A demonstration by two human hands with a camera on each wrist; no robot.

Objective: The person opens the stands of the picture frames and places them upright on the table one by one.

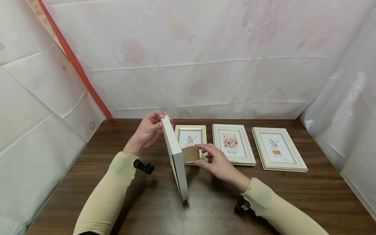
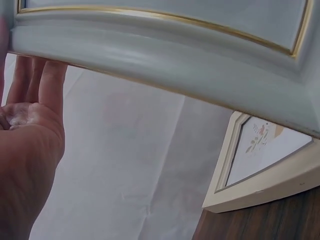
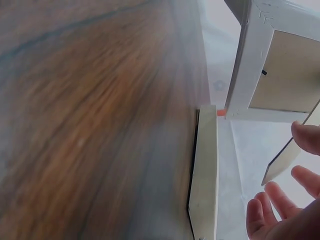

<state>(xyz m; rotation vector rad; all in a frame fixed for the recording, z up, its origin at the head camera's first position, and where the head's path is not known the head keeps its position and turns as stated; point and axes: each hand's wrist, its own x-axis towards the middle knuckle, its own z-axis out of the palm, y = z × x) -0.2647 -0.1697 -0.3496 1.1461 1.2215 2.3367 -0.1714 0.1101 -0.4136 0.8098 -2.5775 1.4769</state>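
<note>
My left hand (image 1: 148, 132) grips the far end of a white picture frame (image 1: 175, 143), thumb on one side and fingers on the other. The frame stands steeply tilted over the table, almost edge-on in the head view. Its front, with a thin gold inner line, fills the top of the left wrist view. On its back, a brown backing board (image 3: 292, 75) shows in the right wrist view. From that back sticks out a brown stand flap (image 1: 190, 154). My right hand (image 1: 218, 164) pinches the flap's outer end between thumb and fingers.
Behind the flap lies a cream frame (image 1: 204, 133) with a plant picture. Farther right are a white frame with a pink flower picture (image 1: 230, 141) and another with a potted plant picture (image 1: 275, 148), each apparently stacked on another frame. A patterned cloth (image 1: 182, 81) hangs behind the wooden table (image 1: 97, 147).
</note>
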